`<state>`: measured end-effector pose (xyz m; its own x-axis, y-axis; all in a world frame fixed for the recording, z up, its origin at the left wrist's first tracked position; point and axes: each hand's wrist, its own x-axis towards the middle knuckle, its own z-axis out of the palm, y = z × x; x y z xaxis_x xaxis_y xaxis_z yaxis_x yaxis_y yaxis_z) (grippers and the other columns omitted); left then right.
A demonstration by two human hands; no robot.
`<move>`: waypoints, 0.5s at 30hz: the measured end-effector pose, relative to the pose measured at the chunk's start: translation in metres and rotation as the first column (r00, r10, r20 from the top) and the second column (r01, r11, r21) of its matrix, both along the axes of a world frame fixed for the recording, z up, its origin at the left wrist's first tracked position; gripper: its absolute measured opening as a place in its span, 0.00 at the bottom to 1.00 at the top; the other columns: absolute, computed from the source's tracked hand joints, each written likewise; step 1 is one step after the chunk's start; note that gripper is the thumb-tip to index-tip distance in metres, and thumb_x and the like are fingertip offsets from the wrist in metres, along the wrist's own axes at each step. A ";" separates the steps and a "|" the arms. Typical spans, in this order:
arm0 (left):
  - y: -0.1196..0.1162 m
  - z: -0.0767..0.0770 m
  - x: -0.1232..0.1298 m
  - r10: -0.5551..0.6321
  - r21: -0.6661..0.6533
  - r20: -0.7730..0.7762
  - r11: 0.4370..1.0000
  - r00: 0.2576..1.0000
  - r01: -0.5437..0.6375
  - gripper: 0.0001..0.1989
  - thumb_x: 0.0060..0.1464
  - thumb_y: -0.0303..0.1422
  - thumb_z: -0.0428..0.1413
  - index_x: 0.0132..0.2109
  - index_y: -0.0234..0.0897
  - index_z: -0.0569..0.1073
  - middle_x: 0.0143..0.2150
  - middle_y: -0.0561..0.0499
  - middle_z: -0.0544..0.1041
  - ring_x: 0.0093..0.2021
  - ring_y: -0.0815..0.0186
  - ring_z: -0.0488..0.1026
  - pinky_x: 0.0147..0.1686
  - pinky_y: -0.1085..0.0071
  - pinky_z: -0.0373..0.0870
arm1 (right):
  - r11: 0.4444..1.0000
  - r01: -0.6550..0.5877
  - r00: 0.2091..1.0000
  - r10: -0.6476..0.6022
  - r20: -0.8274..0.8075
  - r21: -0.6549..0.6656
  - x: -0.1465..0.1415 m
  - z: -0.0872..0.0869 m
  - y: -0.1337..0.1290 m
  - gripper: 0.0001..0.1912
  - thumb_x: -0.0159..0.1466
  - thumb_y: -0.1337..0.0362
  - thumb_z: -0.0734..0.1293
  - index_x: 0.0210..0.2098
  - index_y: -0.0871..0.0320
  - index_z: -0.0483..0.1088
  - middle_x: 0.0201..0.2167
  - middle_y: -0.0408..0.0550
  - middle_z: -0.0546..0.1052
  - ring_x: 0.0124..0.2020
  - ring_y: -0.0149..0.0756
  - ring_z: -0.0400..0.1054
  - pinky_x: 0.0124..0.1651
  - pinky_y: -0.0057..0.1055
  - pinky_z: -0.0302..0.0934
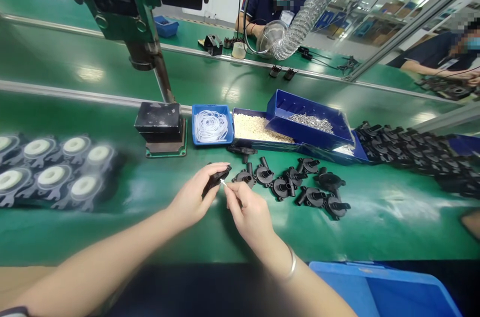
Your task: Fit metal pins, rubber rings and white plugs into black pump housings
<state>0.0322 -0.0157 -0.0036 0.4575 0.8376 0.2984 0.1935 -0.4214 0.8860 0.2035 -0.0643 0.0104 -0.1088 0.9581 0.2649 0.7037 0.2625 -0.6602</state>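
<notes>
Left hand (pixel 195 197) grips a black part (pixel 216 178); right hand (pixel 247 212) pinches a small white piece (pixel 223 183) touching its right end.

Over the green bench (pixel 375 217), the left hand (pixel 193 199) grips a black plastic part (pixel 216 178) while the right hand (pixel 249 214) pinches a small white piece (pixel 223 183) against it, with more black parts (pixel 296 184) lying at three o'clock and blue trays (pixel 262 127) at twelve o'clock.
</notes>
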 end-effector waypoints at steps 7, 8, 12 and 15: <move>-0.003 -0.003 0.002 0.000 0.216 -0.119 0.976 0.993 0.026 0.24 0.64 0.22 0.46 0.65 0.41 0.59 0.67 0.44 0.65 0.67 0.61 0.63 0.65 0.57 0.65 | 0.999 -0.021 1.000 0.020 -0.020 -0.024 0.000 0.001 -0.001 0.12 0.74 0.62 0.55 0.36 0.54 0.67 0.22 0.42 0.71 0.22 0.33 0.65 0.30 0.30 0.57; -0.004 -0.003 0.003 0.010 0.220 -0.126 0.975 0.992 0.018 0.24 0.64 0.22 0.46 0.65 0.41 0.59 0.67 0.43 0.65 0.67 0.60 0.63 0.64 0.57 0.65 | 1.000 -0.018 0.999 0.017 -0.029 -0.026 -0.001 0.001 0.000 0.12 0.74 0.62 0.55 0.36 0.54 0.66 0.22 0.42 0.71 0.22 0.33 0.64 0.30 0.30 0.57; -0.004 -0.009 0.002 0.014 0.227 -0.168 0.974 0.986 0.024 0.26 0.63 0.21 0.44 0.66 0.39 0.57 0.68 0.40 0.63 0.68 0.59 0.62 0.64 0.55 0.65 | 0.994 -0.026 0.983 0.006 -0.184 -0.109 -0.002 -0.006 0.004 0.14 0.73 0.59 0.56 0.33 0.54 0.65 0.20 0.40 0.70 0.19 0.31 0.63 0.30 0.30 0.59; 0.004 -0.011 -0.001 -0.065 0.217 -0.219 0.970 0.973 0.114 0.28 0.63 0.20 0.44 0.67 0.39 0.56 0.68 0.41 0.63 0.68 0.60 0.62 0.64 0.55 0.65 | 0.938 -0.120 0.861 -0.064 -0.505 -0.325 -0.002 -0.010 0.012 0.14 0.70 0.52 0.60 0.33 0.54 0.63 0.18 0.37 0.70 0.16 0.29 0.62 0.23 0.27 0.59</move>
